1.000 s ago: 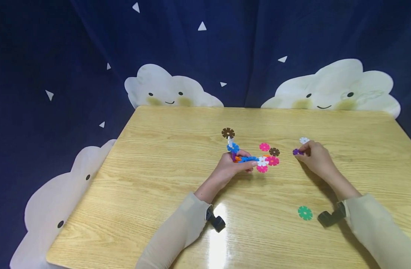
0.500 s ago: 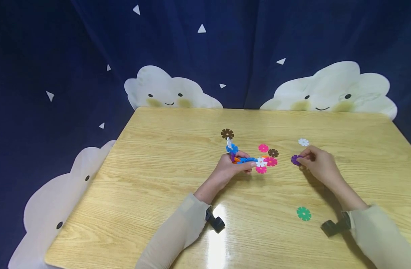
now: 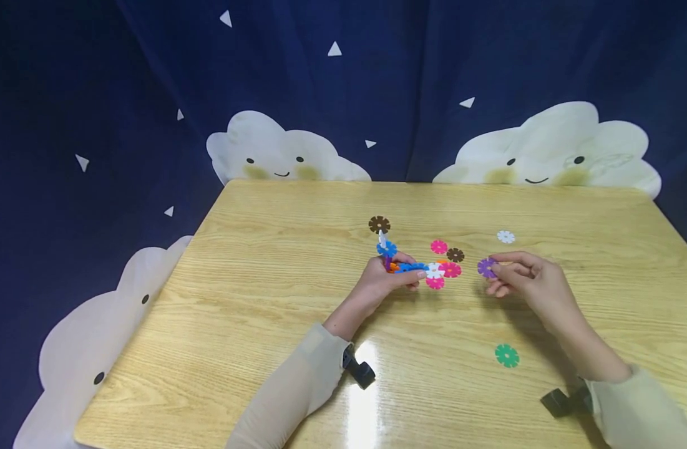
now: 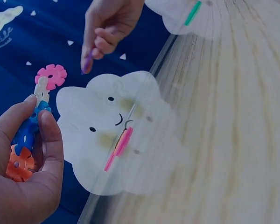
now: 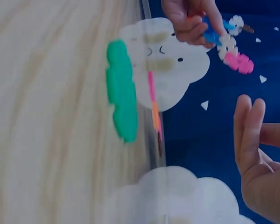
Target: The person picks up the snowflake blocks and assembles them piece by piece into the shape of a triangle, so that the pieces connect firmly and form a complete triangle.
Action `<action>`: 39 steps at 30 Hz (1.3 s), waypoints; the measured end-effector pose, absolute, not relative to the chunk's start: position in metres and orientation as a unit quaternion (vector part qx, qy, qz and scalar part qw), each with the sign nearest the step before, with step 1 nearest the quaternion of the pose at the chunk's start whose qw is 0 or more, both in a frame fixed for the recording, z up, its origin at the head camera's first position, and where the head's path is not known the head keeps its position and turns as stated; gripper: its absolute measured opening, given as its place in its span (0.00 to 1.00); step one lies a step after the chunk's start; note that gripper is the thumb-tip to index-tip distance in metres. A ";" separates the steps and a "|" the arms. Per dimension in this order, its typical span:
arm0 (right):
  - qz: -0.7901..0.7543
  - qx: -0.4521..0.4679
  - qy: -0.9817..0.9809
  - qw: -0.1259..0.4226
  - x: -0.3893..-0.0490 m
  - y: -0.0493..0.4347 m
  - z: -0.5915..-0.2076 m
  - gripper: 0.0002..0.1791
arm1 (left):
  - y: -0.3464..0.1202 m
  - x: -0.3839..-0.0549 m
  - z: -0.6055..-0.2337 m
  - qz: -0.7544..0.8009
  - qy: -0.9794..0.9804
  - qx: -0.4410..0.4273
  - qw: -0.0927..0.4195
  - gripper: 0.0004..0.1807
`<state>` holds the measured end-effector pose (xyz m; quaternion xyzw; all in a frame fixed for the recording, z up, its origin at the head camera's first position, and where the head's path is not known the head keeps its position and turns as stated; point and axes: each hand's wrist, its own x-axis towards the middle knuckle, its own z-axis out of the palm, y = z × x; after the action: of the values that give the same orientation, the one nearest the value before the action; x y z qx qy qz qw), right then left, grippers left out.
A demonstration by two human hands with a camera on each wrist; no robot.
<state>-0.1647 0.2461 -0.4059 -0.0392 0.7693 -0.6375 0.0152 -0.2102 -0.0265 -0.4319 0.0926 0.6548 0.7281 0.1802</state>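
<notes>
My left hand (image 3: pixel 379 279) grips a chain of notched plastic snowflake discs. Blue discs (image 3: pixel 412 267) lie between thumb and fingers, with a white disc (image 3: pixel 435 270) and a pink disc (image 3: pixel 451 270) at the right end. From the left end rise a purple piece, a blue disc (image 3: pixel 386 248), a white one seen edge-on and a brown disc (image 3: pixel 379 224). An orange disc (image 4: pixel 21 163) shows against the palm in the left wrist view. To the right, my right hand (image 3: pixel 540 287) pinches a purple disc (image 3: pixel 486 268) above the table, facing the chain's pink end.
Behind the chain, a pink disc (image 3: pixel 439 247) and a brown disc (image 3: pixel 455 255) lie flat with orange and pink pieces. A white disc (image 3: pixel 506 236) lies farther back, a green disc (image 3: pixel 507 355) nearer me. A dark blue curtain (image 3: pixel 321 81) stands behind the wooden table (image 3: pixel 236 299).
My right hand has drawn the purple disc back from beside the white disc, toward me and slightly left, turning its face into view. The left hand has stayed nearly still.
</notes>
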 end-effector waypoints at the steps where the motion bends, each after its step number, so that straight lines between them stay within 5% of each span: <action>1: -0.660 -0.044 0.750 0.014 -0.163 0.244 -0.405 0.11 | -0.026 -0.210 -0.432 0.727 0.656 0.093 0.179 0.12; 39: -0.748 -0.034 0.663 -0.004 -0.148 0.206 -0.401 0.06 | -0.023 -0.207 -0.434 0.711 0.674 0.132 0.150 0.12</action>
<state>-0.1477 0.2058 -0.4015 -0.0338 0.6632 -0.7477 -0.0043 -0.2070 -0.0225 -0.4336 0.1317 0.6738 0.7115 0.1496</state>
